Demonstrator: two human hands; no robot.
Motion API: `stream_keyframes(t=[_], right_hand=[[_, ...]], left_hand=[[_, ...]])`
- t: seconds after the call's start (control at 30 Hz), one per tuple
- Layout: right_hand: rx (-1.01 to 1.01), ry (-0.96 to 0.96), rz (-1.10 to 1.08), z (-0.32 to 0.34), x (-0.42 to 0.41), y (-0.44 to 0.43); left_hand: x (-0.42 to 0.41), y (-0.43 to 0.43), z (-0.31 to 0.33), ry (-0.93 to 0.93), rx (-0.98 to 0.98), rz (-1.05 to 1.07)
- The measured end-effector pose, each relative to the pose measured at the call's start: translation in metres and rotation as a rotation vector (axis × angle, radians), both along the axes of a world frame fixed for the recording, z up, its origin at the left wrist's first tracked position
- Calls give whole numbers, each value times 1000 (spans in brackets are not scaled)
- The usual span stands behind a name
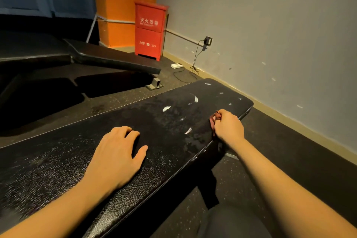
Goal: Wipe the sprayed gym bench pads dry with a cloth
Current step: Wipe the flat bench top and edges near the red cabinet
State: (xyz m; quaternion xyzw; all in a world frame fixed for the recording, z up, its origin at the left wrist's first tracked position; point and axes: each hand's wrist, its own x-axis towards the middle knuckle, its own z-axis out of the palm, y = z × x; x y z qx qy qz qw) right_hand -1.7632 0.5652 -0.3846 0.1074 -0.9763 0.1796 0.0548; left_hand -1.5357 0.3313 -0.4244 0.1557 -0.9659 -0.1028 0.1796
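- On the left, the near pad [58,170] is seen running from the lower left toward the wall. Its grained black cover is judged firm underneath, cushioned on top and slick where wet.
- Behind it, a second bench [116,60] is seen, so two benches are counted. No wetness can be made out on the far one.
- The left hand [116,152] is laid palm down on the near pad, fingers slightly bent and close together, thumb held apart. Nothing is gripped by it.
- One red box [149,29] is seen standing by the orange pillar.
- At least four bright wet streaks [166,108] are counted on the far half of the near pad, with a duller damp film around them. That half is judged not yet dried.
- One cloth [213,120], reddish, is found at the pad's right edge, mostly hidden by the hand around it. It is judged light, limp and absorbent. A bunched grip suits dragging, but more liquid would likely be lifted if it were spread flat under the fingers.
- The right hand [228,125] is curled over the cloth, which is pinched between fingertips and thumb against the pad's edge.
- Two hands are counted.
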Motion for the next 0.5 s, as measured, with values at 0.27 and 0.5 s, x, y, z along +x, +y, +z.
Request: stream_keyframes(t=[0.27,0.5], right_hand=[[232,79,614,-1,116,-67],[303,170,55,3,-31,-14]], left_hand=[[1,0,-1,4,6,10],[-1,-2,-3,11,-17,1]])
